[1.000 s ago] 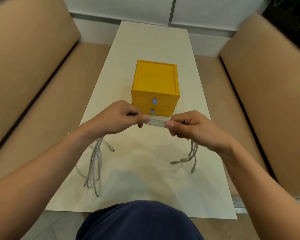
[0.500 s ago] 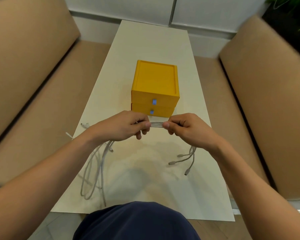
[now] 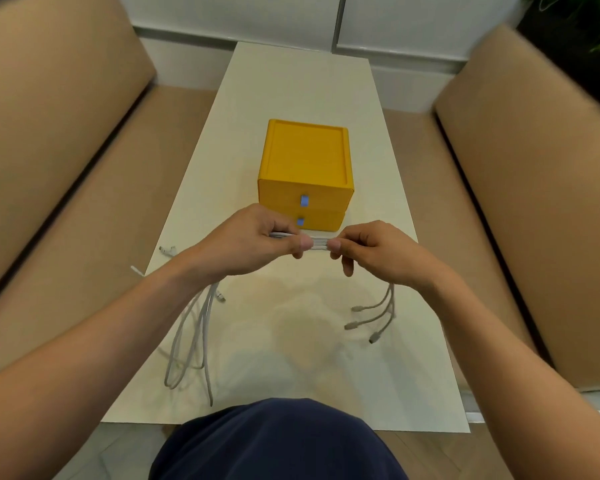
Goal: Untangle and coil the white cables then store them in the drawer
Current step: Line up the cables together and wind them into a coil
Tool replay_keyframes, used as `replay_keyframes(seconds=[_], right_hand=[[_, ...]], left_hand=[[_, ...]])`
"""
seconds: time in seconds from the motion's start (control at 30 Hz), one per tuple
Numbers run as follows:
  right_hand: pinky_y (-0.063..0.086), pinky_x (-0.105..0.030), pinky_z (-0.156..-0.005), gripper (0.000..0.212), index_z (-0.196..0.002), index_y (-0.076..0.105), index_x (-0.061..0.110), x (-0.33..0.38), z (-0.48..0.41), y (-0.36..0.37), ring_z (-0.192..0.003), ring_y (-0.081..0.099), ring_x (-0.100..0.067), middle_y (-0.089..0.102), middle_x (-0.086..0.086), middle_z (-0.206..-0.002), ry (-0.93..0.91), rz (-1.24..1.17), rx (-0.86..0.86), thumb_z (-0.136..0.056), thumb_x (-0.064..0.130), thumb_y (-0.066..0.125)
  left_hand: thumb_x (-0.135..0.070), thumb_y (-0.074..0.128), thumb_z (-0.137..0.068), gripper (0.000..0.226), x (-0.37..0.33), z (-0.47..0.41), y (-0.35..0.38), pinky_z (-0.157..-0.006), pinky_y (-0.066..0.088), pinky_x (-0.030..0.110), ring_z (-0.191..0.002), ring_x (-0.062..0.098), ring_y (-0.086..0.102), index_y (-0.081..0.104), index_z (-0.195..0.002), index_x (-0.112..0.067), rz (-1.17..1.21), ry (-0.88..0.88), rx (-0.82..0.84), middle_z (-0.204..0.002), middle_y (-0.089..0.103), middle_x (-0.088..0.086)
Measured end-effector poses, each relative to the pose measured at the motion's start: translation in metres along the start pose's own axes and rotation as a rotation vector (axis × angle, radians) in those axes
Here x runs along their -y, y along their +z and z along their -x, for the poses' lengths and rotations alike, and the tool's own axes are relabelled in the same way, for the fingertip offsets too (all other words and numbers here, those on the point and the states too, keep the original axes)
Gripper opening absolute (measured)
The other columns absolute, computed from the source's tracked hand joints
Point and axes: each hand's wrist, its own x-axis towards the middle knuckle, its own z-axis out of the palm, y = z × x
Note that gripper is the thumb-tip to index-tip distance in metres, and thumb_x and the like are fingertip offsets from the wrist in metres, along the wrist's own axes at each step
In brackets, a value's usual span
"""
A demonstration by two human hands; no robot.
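Just in front of the yellow drawer box, left hand and right hand pinch the bunched white cables taut between them.

No readable text, labels, numbers anywhere.

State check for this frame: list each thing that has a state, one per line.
white cables: uncoiled, bunched side by side, ends trailing down on both sides.
top drawer: closed.
bottom drawer: closed.
left hand: pinches the cables.
right hand: pinches the cables.
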Motion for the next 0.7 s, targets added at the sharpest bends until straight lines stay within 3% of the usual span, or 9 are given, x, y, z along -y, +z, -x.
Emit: replay_keyframes(seconds=[0.07, 0.2, 0.3, 0.4, 0.47, 0.57, 0.7], right_hand=[[0.04, -0.025, -0.054, 0.038, -0.084, 0.072, 0.023, 0.0, -0.003, 0.004, -0.049, 0.049, -0.004, 0.07, 0.003, -0.066, 0.005, 0.064, -0.103, -0.102, 0.052, 0.055], [0.035, -0.024, -0.05, 0.037, -0.077, 0.072, 0.021, 0.007, 0.004, 0.004, -0.048, 0.046, -0.007, 0.06, 0.002, -0.055, -0.105, 0.051, -0.244, -0.097, 0.051, 0.064], [0.037, -0.02, -0.052, 0.03, -0.084, 0.077, 0.018, 0.014, 0.007, -0.003, -0.05, 0.044, -0.006, 0.071, -0.002, -0.066, -0.121, -0.156, -0.15, -0.097, 0.044, 0.067], [0.038, -0.026, -0.058, 0.024, -0.101, 0.076, 0.015, 0.011, 0.009, -0.012, -0.062, 0.043, -0.015, 0.076, -0.003, -0.082, -0.085, -0.32, 0.005, -0.104, 0.033, 0.06], [0.042, -0.025, -0.06, 0.02, -0.104, 0.073, 0.015, 0.009, 0.007, -0.014, -0.062, 0.048, -0.014, 0.079, 0.0, -0.088, -0.082, -0.28, 0.028, -0.105, 0.028, 0.059], [0.049, -0.025, -0.061, 0.014, -0.096, 0.07, 0.019, 0.008, 0.002, -0.009, -0.06, 0.065, -0.009, 0.079, 0.009, -0.086, -0.062, -0.101, -0.097, -0.101, 0.031, 0.065], [0.045, -0.02, -0.051, 0.016, -0.089, 0.068, 0.024, 0.007, 0.0, -0.002, -0.054, 0.063, -0.004, 0.076, 0.011, -0.078, -0.072, -0.022, -0.245, -0.1, 0.035, 0.067]], left_hand=[[-0.049, 0.068, -0.093, 0.03, -0.002, 0.001, 0.001, -0.061, 0.036, 0.027, -0.047, 0.005, 0.038, 0.077, -0.077, -0.026, 0.026, 0.008, -0.017, -0.044, 0.04, -0.009], [-0.048, 0.067, -0.094, 0.032, 0.003, 0.0, -0.009, -0.056, 0.031, 0.027, -0.046, 0.005, 0.037, 0.076, -0.076, -0.024, -0.001, -0.019, -0.081, -0.046, 0.039, -0.008], [-0.047, 0.067, -0.095, 0.031, 0.002, -0.002, -0.017, -0.051, 0.029, 0.019, -0.047, 0.001, 0.043, 0.073, -0.073, -0.025, -0.038, -0.032, -0.087, -0.044, 0.043, -0.012], [-0.048, 0.069, -0.093, 0.031, 0.003, -0.003, -0.024, -0.054, 0.031, 0.025, -0.047, 0.002, 0.04, 0.075, -0.071, -0.027, -0.029, -0.017, -0.095, -0.048, 0.042, -0.009], [-0.047, 0.07, -0.093, 0.031, 0.002, -0.001, -0.025, -0.056, 0.029, 0.028, -0.048, 0.004, 0.037, 0.076, -0.072, -0.025, -0.007, -0.005, -0.064, -0.051, 0.039, -0.008], [-0.045, 0.071, -0.092, 0.03, -0.002, 0.0, -0.023, -0.061, 0.031, 0.029, -0.051, 0.005, 0.036, 0.078, -0.073, -0.023, 0.041, 0.023, -0.026, -0.058, 0.043, -0.001], [-0.043, 0.069, -0.095, 0.03, -0.002, 0.0, -0.019, -0.048, 0.028, 0.013, -0.045, 0.003, 0.04, 0.077, -0.077, -0.02, 0.035, 0.006, -0.064, -0.044, 0.039, -0.013]])
